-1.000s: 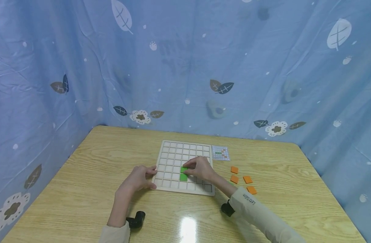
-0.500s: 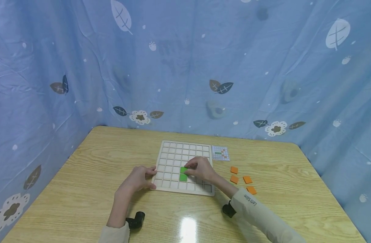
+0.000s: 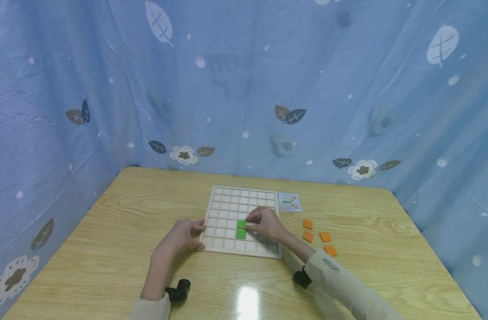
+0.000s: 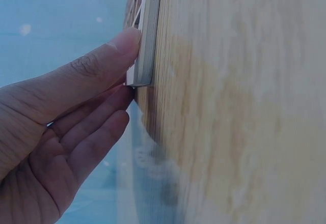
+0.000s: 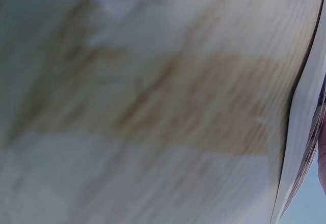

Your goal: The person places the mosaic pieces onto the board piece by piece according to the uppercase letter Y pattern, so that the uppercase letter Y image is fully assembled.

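A pale board point(image 3: 241, 254) with a grid of square cells lies on the table. Two green square tiles point(image 3: 241, 234) sit in it, one behind the other. My left hand point(image 3: 182, 235) holds the board's left side by the near corner. In the left wrist view its thumb point(image 4: 127, 42) lies on the rim, the other fingers beside the edge. My right hand point(image 3: 264, 223) is over the board, thumb and index finger slightly apart at the right edge of the far green tile point(image 3: 242, 224). Whether they touch it cannot be told. The right wrist view shows only a bit of a finger point(image 5: 322, 152).
Several orange square tiles point(image 3: 325, 237) lie on the wooden table point(image 3: 156, 189) right of the board. A small printed grid card point(image 3: 290, 202) lies by the board's far right corner. A blue patterned curtain point(image 3: 228, 89) hangs behind the table.
My right hand has drawn slightly to the right, and more of the far green tile shows. The left hand and the board stay in place.
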A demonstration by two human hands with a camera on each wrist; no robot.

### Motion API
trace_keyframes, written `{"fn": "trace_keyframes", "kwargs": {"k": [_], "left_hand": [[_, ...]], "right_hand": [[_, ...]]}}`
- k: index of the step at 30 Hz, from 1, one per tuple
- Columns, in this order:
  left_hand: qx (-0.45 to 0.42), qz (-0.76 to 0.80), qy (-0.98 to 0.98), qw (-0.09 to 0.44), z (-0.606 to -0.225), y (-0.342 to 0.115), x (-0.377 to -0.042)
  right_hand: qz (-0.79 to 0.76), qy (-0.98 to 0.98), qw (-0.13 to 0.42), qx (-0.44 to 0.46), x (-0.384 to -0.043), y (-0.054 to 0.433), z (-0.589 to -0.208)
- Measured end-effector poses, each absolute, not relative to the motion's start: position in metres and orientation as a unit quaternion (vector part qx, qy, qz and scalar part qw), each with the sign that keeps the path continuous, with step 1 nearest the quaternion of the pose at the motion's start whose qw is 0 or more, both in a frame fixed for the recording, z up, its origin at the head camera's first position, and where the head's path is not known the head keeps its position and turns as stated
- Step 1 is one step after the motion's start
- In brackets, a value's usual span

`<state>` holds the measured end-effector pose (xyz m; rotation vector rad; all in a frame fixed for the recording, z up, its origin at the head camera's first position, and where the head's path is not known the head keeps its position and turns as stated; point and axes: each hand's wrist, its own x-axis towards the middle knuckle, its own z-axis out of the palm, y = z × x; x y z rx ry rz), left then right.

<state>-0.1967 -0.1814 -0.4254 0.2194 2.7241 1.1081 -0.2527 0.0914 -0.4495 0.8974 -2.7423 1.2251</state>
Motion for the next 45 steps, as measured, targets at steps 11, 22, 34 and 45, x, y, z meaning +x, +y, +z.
{"fn": "trace_keyframes", "kwargs": {"k": [11,22,34,45], "left_hand": [[0.073,0.378,0.917,0.101,-0.425,-0.180,-0.197],[0.082,0.374,0.919,0.097,-0.422,-0.179,-0.197],[0.083,0.373,0.918,0.104,-0.420,-0.181,-0.195],[0.082,0.378,0.916,0.105,-0.423,-0.182,-0.195]], "right_hand": [[0.418,-0.868,-0.002,0.269,-0.253,0.095,-0.449],[0.550,-0.817,-0.008,0.171,-0.243,0.136,-0.438],[0.621,-0.778,-0.011,0.092,-0.213,0.194,-0.429],[0.614,-0.783,-0.039,0.089,-0.179,0.230,-0.437]]}}
